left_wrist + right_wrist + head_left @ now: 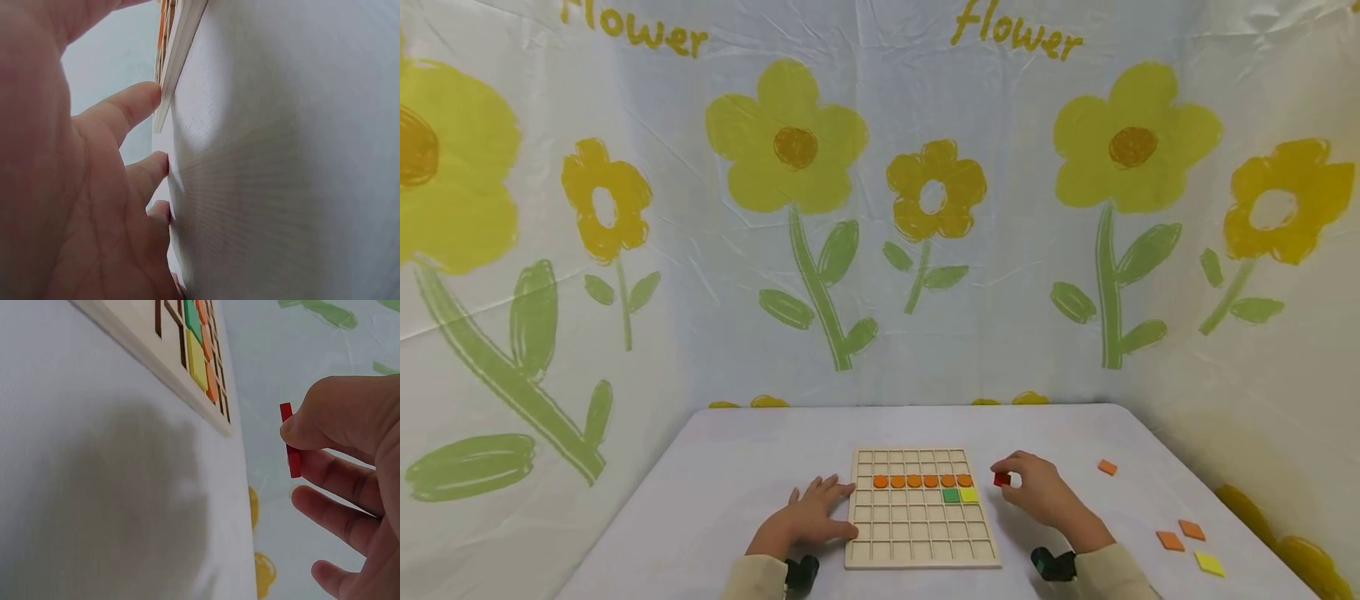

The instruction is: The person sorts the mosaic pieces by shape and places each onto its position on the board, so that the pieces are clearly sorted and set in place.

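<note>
A light wooden grid board [898, 552] lies on the table, with a row of several orange round pieces [913, 482] across it. Just below the right end of that row sit a green square tile [951, 496] and a yellow square tile [969, 496]. My left hand [808, 518] has its fingers spread, fingertips and thumb at the board's left edge. To the right of the board, my right hand [1037, 492] pinches a red square tile [290, 440] between thumb and index finger, raised above the table; its other fingers are loosely bent.
On the table's right side lie loose orange tiles [1170, 541] and a yellow tile [1209, 563]. Another orange tile [1107, 467] is farther back. A flower-printed cloth [970, 333] hangs behind the table and along both sides.
</note>
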